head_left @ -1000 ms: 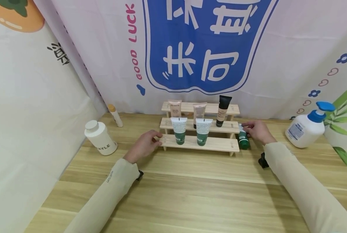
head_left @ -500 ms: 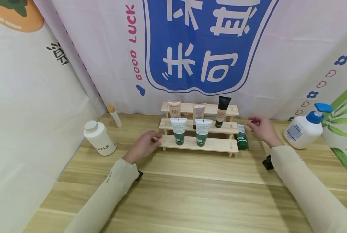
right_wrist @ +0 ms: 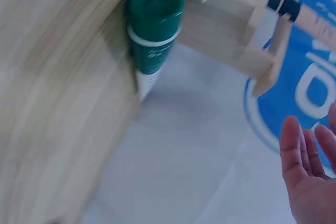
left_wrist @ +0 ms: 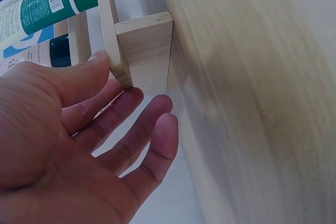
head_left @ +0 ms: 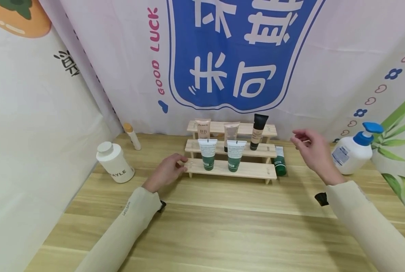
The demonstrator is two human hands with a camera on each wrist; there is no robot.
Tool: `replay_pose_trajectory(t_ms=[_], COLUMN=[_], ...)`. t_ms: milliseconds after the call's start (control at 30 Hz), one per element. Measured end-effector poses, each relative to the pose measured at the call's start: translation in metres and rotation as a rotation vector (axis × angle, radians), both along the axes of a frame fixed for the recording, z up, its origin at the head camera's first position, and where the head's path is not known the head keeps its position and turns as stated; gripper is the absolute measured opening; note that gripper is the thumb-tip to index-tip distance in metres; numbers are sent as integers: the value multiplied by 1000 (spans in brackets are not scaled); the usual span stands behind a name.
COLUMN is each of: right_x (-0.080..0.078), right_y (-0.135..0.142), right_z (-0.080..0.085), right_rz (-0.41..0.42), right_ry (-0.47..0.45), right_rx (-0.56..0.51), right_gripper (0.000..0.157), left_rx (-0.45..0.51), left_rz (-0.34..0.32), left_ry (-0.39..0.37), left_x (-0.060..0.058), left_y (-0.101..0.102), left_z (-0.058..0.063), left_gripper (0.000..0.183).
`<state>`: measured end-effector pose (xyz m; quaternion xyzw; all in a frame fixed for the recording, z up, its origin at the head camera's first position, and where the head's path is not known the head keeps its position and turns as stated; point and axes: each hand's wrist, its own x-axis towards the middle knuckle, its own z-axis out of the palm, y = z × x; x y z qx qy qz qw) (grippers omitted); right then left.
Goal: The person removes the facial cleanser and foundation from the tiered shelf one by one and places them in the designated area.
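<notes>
A three-step wooden display rack [head_left: 229,170] stands near the back of the table. My left hand [head_left: 167,170] pinches the left end of its lowest step; in the left wrist view the thumb and nearest finger meet the board [left_wrist: 116,51], the other fingers free. Two green-and-white tubes [head_left: 208,155] stand on the lowest step. Two pink tubes [head_left: 231,133] and a black-capped tube [head_left: 258,132] stand higher up. Another green-and-white tube [head_left: 280,161] lies on the table against the rack's right end. My right hand [head_left: 314,153] hovers to its right, holding nothing, fingers relaxed.
A white pump bottle with a blue top [head_left: 353,151] stands beyond my right hand. On the left are a white lidded bottle [head_left: 115,162] and a slim orange-capped tube [head_left: 132,136]. A printed cloth [head_left: 131,56] hangs right behind the rack.
My right hand has let go of the green-and-white tube beside the rack and moved up and to the right. The left hand keeps its place on the rack.
</notes>
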<state>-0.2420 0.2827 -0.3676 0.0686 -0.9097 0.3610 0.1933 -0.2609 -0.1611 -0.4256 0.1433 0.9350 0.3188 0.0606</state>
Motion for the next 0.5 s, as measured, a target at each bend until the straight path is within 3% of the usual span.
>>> replay_pose_trajectory(t_ms=[200, 500], right_x=[14, 26], right_y=[-21, -56], right_z=[10, 6], right_rz=[105, 278], right_ry=[219, 419], right_rx=[23, -33], right_gripper=[24, 32], left_rx=[6, 8], left_rz=[1, -2], left_ry=[9, 22], left_x=[0, 4], left_y=[-1, 0], left_z=[1, 1], left_gripper=[29, 28])
